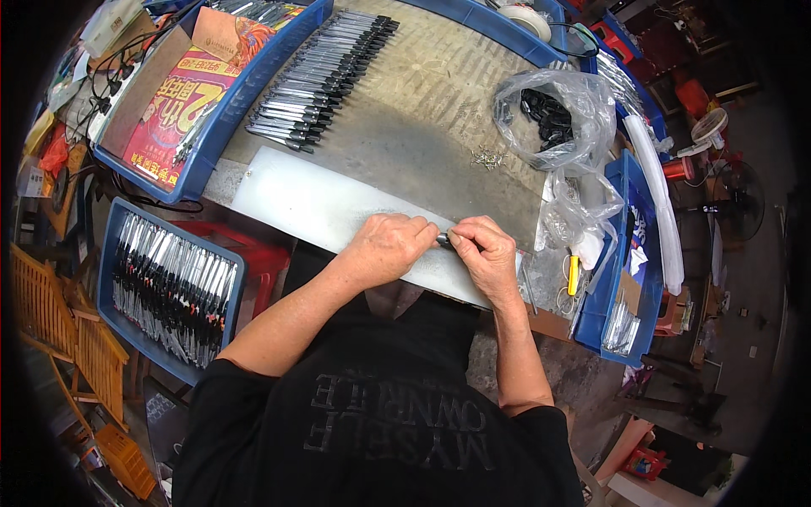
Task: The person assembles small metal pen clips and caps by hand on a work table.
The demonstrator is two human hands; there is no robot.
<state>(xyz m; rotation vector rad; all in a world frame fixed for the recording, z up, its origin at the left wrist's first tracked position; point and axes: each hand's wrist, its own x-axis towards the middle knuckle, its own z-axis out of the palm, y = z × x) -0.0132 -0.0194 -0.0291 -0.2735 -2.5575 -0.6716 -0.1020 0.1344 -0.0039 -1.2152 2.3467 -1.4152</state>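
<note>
My left hand (385,247) and my right hand (487,255) meet over the right part of a white board (300,193) at the table's near edge. Both are closed, fingertips pinching a small black piece (443,239) between them. It looks like part of a pen, though the fingers cover most of it. Beyond the board, a long row of clear and black pens (321,80) lies side by side. Small metal pieces (487,157) sit in a loose pile, beside an open plastic bag (591,127) with black parts (547,117) inside.
At left, a blue tray full of pens (173,287) stands by a red stool (270,253). A blue bin (203,156) holding printed cardboard borders the table's left. To the right are a yellow-handled tool (574,275) and another blue bin (650,325).
</note>
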